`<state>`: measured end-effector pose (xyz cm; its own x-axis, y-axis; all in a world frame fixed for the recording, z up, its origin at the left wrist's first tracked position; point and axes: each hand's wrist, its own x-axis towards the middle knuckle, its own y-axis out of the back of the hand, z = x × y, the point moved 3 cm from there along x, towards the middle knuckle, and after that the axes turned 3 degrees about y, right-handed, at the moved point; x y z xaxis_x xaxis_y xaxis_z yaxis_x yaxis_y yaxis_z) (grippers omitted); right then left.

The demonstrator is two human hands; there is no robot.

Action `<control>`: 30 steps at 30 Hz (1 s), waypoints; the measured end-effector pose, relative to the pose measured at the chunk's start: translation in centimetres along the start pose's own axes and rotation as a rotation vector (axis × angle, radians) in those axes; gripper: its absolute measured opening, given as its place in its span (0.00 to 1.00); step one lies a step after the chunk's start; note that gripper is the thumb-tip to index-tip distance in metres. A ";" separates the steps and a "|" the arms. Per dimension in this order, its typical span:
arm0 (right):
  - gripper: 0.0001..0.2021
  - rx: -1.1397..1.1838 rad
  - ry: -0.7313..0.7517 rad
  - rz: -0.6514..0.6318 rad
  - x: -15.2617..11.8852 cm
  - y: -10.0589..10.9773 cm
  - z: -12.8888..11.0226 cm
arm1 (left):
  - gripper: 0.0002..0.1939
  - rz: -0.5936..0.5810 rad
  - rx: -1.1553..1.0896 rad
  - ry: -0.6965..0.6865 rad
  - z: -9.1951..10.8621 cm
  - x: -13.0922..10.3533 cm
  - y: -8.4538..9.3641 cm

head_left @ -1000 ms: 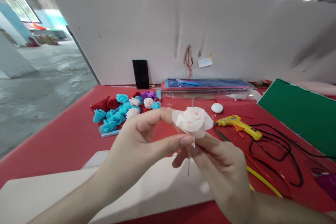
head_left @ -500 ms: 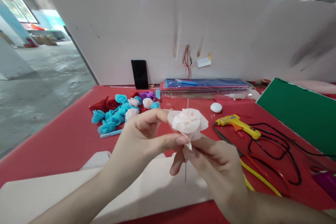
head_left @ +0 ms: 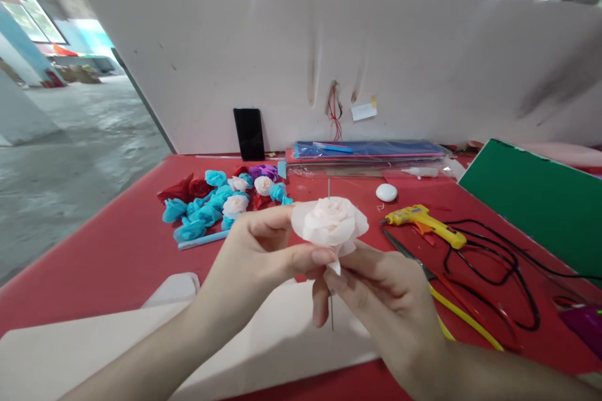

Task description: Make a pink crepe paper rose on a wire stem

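A pale pink paper rose (head_left: 333, 220) on a thin wire stem (head_left: 332, 316) is held up in front of me. My left hand (head_left: 273, 247) pinches the rose's base, its thumb below the petals and its index finger behind an outer petal. Just beneath, my right hand (head_left: 380, 294) grips the gathered paper and the wire between thumb and fingers. The wire's lower end sticks out below the fingers, and a bit of wire shows above the bloom. Under both hands lies a large pale paper sheet (head_left: 268, 344).
Finished paper flowers (head_left: 207, 203) in blue, red, purple and pink lie at left. A yellow glue gun (head_left: 426, 225) with a black cord, pliers or scissors with yellow handles (head_left: 465, 313), a white oval object (head_left: 386, 192) and a green board (head_left: 540, 207) are right. A phone (head_left: 249, 134) leans behind.
The rose has shifted slightly left and tipped, so its petals face me more from the side. Both hands keep their hold; a finger beneath the base now points further downward.
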<state>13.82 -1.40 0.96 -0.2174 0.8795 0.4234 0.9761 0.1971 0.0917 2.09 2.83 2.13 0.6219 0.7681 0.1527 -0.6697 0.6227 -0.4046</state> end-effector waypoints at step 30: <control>0.10 0.071 -0.120 -0.101 0.6 -0.1 -0.8 | 0.04 0.247 0.567 -0.201 1.7 -0.3 0.0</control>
<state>13.60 -1.24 1.95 -0.3172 0.8981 0.3045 0.9475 0.3134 0.0627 1.21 2.86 3.58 0.3712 0.8773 0.3041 -0.9277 0.3644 0.0811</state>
